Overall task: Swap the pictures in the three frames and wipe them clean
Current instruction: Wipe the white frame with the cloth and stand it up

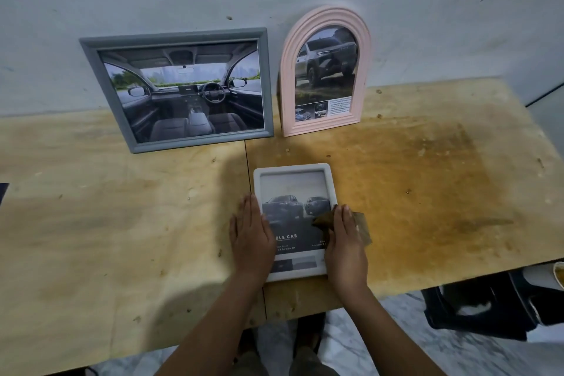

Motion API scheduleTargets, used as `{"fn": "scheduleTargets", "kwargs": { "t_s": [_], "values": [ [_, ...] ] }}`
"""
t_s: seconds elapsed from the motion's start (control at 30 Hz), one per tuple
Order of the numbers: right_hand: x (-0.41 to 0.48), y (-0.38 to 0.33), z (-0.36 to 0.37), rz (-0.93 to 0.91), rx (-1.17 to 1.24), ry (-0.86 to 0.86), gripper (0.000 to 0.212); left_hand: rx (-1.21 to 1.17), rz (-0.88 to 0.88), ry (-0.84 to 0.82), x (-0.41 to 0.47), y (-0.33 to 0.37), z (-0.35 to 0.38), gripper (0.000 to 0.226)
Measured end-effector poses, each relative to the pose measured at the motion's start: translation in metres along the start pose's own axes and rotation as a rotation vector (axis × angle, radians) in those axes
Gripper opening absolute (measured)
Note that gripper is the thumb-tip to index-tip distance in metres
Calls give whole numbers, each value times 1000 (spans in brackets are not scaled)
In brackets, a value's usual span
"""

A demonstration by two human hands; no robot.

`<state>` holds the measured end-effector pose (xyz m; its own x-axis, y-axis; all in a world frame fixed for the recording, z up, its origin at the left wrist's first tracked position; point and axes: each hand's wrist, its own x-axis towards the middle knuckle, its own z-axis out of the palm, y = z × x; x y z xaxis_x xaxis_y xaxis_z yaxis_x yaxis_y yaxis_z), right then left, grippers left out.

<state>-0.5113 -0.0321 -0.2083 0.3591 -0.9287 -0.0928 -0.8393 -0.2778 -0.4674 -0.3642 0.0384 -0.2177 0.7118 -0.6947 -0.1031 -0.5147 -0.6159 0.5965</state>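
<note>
The left hand [251, 235] lay flat, fingers straight, on the left edge of the white frame [293, 167]. The right hand [346, 243], fingers also extended, pressed a brown cloth [363, 227] onto the frame's right side. Beyond the hands, a grey frame [171, 36] and a pink arched frame [286, 85] stood upright on the surface [122, 207].

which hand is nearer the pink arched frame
Right. The right hand lies directly below the pink arched frame; the left hand lies farther left, on the left edge of the white frame.
</note>
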Motion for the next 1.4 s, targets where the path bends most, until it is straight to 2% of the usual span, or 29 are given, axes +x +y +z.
{"fn": "scheduleTargets", "kwargs": {
  "t_s": [0.07, 0.23, 0.4, 0.5, 0.67, 0.8, 1.0, 1.1, 1.23, 1.3, 1.37, 1.4],
  "values": [
    [15, -3, 0, -28, -67, 13, 55, 4, -2, 7, 1, 0, 0, 58],
    [52, -17, -9, -30, -170, -104, 59, 9, 4, 25, 1, 0, 4, 57],
    [88, -31, -9, -41, -44, -17, 57, -14, 6, 13, 1, 3, 4, 62],
    [105, -31, -2, -110, -7, 38, 55, -31, 4, 18, 2, 3, 4, 62],
    [118, -32, 7, -196, 3, 1, 57, -21, 14, 59, 3, 3, 2, 59],
    [119, -33, 14, -300, -46, -35, 50, -14, 1, 85, 3, 1, 2, 56],
    [113, -32, 14, -393, -66, -57, 56, -24, -18, 81, 4, -2, 3, 58],
    [106, -32, 10, -466, -54, -112, 58, -32, -13, 102, 4, -2, 3, 57],
    [86, -29, 5, -545, 103, -299, 57, -19, 2, 118, 4, -3, 4, 55],
    [74, -27, 3, -529, 184, -233, 48, -23, 3, 119, 4, -2, 5, 55],
    [64, -27, 5, -464, 122, -21, 38, -41, 2, 111, 4, -1, 5, 56],
    [61, -29, 8, -395, 57, 58, 39, -49, 2, 110, 4, -1, 4, 57]
  ]
}}
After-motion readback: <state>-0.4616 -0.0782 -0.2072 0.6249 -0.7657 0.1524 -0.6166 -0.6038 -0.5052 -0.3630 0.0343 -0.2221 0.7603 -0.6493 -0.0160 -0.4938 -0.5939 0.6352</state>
